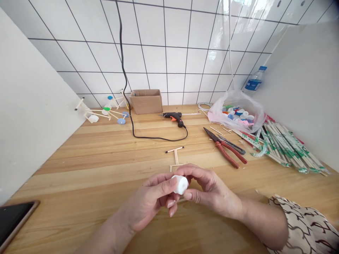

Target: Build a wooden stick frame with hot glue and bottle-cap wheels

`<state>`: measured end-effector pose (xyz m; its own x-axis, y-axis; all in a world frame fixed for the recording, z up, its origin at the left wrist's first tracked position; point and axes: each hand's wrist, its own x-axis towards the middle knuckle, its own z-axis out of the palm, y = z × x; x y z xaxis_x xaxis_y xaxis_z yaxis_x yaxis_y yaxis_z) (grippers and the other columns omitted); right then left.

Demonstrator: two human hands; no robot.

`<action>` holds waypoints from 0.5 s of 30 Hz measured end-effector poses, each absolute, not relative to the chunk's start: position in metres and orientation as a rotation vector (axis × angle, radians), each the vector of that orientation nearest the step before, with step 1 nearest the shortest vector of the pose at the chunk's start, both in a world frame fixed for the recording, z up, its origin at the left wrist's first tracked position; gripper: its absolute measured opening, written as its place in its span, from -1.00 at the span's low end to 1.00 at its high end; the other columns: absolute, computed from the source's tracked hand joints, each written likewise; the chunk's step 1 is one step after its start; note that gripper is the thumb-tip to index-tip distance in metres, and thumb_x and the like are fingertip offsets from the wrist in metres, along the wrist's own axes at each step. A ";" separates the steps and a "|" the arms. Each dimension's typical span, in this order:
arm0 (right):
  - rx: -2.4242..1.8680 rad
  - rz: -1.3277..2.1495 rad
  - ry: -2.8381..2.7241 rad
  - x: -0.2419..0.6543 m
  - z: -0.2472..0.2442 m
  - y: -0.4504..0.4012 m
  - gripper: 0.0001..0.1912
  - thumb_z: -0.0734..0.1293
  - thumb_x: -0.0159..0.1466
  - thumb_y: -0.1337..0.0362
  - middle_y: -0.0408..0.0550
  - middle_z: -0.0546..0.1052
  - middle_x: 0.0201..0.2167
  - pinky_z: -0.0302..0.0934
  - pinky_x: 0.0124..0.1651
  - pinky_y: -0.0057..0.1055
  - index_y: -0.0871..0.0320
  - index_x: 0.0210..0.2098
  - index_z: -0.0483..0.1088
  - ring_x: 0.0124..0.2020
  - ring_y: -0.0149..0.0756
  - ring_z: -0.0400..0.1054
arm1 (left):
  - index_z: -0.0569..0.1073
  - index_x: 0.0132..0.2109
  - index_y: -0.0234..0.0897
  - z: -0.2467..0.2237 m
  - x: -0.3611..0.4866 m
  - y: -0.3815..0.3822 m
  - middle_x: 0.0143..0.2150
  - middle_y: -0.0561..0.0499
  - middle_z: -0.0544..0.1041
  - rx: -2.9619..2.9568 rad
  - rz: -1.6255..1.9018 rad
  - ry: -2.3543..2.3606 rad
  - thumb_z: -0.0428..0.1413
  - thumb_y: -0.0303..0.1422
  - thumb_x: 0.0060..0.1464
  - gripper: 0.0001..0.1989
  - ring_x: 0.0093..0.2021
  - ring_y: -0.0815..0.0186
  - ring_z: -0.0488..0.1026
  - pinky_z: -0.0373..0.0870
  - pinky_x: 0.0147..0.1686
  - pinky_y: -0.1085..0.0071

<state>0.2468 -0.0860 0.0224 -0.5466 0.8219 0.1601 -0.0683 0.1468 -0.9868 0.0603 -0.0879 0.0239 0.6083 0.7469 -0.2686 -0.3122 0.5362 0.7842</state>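
From where I stand, the small white cap [180, 185] is the likeliest thing to get away: it sits just above the counter [106, 190], pinched between the thumb and fingers of the left hand [152, 201], and a squeeze off-centre on that smooth, round side could shoot it out. The right hand [209, 190] curls round the cap's other side, thumb by the rim; I can't tell whether it actually grips. Just under both hands lies the stick frame [176, 157], its near part hidden by them, so a dropped cap or a lowered wrist could knock it, and its thin joints look easy to crack. Further back the glue gun [173, 116] lies on its side, its black cord [159, 138] looping across in front; a careless reach might snag that loop and drag the gun round. Whether its tip is hot I can't see. Over to the right, the red-handled pliers [225, 150] point away, near enough for a sweeping forearm to catch the handles.
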 end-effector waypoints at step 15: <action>-0.785 0.919 -1.832 0.244 0.029 -0.087 -0.87 0.33 0.27 0.22 -0.06 0.47 -0.35 0.25 -0.15 -0.35 0.16 -0.24 0.42 -0.26 -0.31 0.35 | 0.51 -0.39 -0.34 0.024 0.062 -0.089 -0.53 0.08 0.33 0.734 0.660 0.734 0.26 -0.17 -0.05 -0.72 -0.57 0.48 0.20 0.24 -0.59 0.52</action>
<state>0.2440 -0.0870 0.0292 -0.3813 0.8131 0.4398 0.1333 0.5191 -0.8442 0.0615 -0.0890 0.0242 0.5712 0.7429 -0.3492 -0.2691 0.5713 0.7754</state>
